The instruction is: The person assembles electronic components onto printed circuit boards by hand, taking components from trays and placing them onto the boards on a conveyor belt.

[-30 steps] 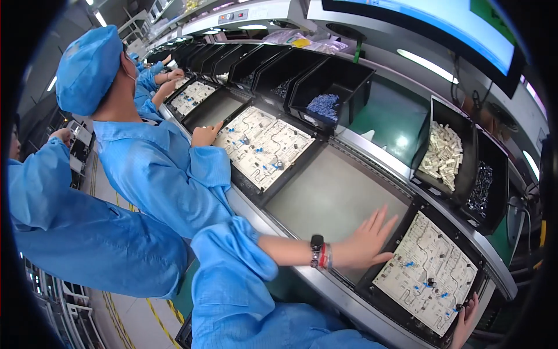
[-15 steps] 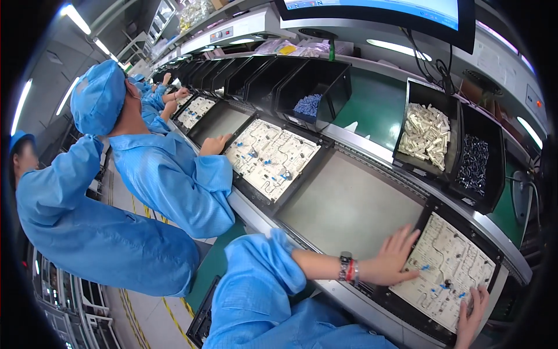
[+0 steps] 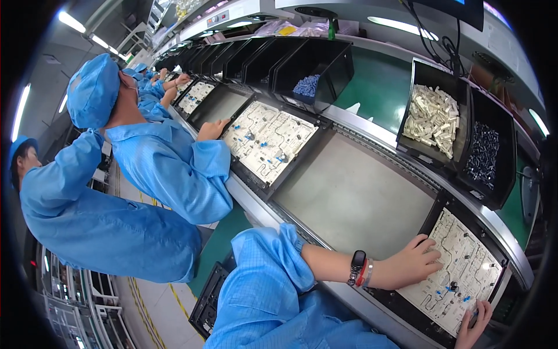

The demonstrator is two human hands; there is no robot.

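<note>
Left hand [image 3: 414, 264] lying flat, fingers spread, on the left edge of a white circuit board [image 3: 459, 267]. Board resting in a black tray [image 3: 437, 205] on the grey worktop [image 3: 354, 195], at lower right. Right hand [image 3: 475, 323] touching the board's lower corner (only partly in view, grip impossible to tell). Behind the board, black bins of cream connectors [image 3: 431, 116] and dark parts [image 3: 482, 152]. At left, a co-worker's hand [image 3: 212, 129] on another board [image 3: 268, 138].
</note>
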